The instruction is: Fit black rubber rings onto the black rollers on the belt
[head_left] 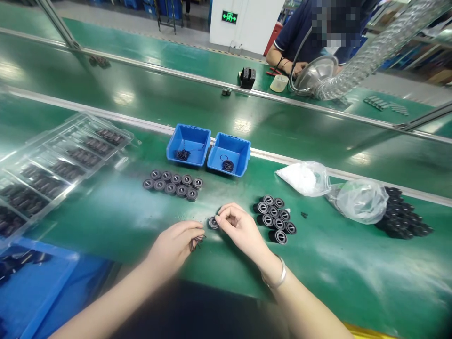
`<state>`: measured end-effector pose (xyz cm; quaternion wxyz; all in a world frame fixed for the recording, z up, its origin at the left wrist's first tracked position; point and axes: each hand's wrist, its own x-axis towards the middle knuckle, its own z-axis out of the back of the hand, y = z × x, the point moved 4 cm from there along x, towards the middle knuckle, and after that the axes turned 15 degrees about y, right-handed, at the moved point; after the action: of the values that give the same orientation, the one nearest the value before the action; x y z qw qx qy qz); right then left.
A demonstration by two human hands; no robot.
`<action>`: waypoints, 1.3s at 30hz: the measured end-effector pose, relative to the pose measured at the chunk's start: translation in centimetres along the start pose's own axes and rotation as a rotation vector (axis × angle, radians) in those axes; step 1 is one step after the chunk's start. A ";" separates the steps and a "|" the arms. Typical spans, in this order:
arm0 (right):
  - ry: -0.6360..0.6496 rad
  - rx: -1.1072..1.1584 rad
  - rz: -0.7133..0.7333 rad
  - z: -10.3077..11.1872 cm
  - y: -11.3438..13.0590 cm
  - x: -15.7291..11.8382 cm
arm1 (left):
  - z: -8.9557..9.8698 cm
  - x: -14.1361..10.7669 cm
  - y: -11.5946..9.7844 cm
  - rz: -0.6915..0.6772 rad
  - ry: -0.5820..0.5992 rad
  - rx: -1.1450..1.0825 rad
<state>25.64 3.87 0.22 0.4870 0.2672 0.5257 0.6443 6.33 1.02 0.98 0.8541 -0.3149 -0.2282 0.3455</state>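
Note:
My left hand [178, 242] is closed on several thin black rings [197, 241] that stick out past its fingertips. Beside it, my right hand [236, 225] has thumb and forefinger pinched at the edge of a round black part [212, 222] on the green table. Similar round black parts [171, 188] stand in two rows left of centre, and another group [273, 211] stands right of my right hand. Black rings lie in the left blue bin [197, 141] and the right blue bin [238, 149].
A clear compartment tray [67, 190] of dark parts is at the left, above a blue crate [42, 296]. Plastic bags [305, 178] and piled black parts [402, 216] lie right. Beyond the metal rail [158, 70], a person works beside a clear hose [381, 47].

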 end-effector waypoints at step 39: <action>0.254 0.700 -0.354 -1.2 -1.5 1.3 | -1.7 0.4 -0.4 -0.294 0.420 0.419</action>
<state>24.63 4.50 -1.80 0.4012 0.2404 0.8069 0.3606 7.79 0.49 0.13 0.9694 -0.1604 -0.0140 0.1853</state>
